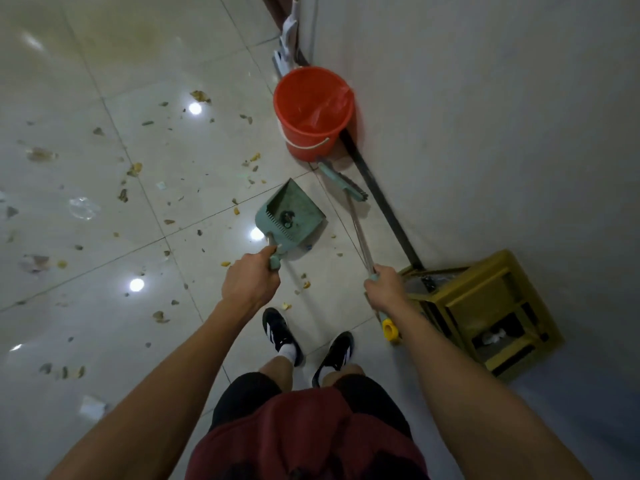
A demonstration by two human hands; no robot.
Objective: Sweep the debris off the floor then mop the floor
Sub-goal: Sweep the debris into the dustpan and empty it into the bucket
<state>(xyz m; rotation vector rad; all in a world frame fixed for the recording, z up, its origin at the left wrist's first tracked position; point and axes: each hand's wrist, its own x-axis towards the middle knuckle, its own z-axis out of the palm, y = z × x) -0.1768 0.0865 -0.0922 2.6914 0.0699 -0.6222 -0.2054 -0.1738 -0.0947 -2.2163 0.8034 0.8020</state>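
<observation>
Right, my left hand point(250, 278) is wrapped round the handle of the green dustpan point(290, 214), fingers curled tight, only the handle's end poking out past my fist. The pan sits on the tiled floor point(104, 81) just ahead of my shoes, something dark lying inside that I can't make out. My right hand point(384, 289) grips the broom point(349, 188) by its thin pole, fingers closed around it; the green brush head lies near the wall, just beside the red bucket point(313, 112). Debris point(134, 169) is scattered over the tiles to my left, well apart from the pan. Behind the bucket a white mop point(286, 36) leans in the corner, its top cut off. A yellow stool point(485, 306) stands beside my right arm, partly hidden by it.
</observation>
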